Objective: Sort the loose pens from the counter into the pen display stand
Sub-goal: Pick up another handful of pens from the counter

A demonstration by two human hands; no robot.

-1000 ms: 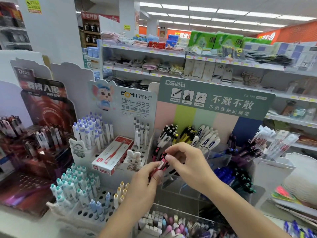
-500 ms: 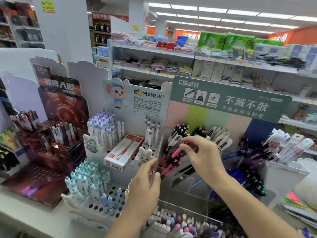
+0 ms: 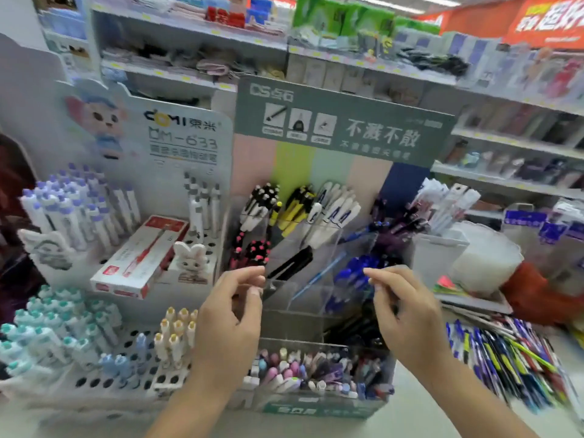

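Note:
The pen display stand (image 3: 344, 128) with a green header has clear tiered compartments holding black-and-white, yellow, white, pink-and-black (image 3: 252, 251) and blue pens (image 3: 357, 270). My left hand (image 3: 230, 317) hovers in front of the pink-and-black pens, thumb and fingers apart, holding nothing. My right hand (image 3: 407, 314) hovers in front of the blue pens, fingers loosely curled and apart, holding nothing. A pile of loose pens (image 3: 505, 358) lies on the counter to the right of my right hand.
A white stand (image 3: 177, 134) with a mouse cartoon stands to the left, full of upright pens, with a red-and-white pen box (image 3: 139, 257) on it. A clear bin of small items (image 3: 316, 371) fronts the display. White tubs (image 3: 483, 257) sit at right, shop shelves behind.
Both hands pulled back from the pink-and-black pens; the pink pen they held now is out of them. The right hand moved right, toward the blue pens. The camera shifted right and closer.

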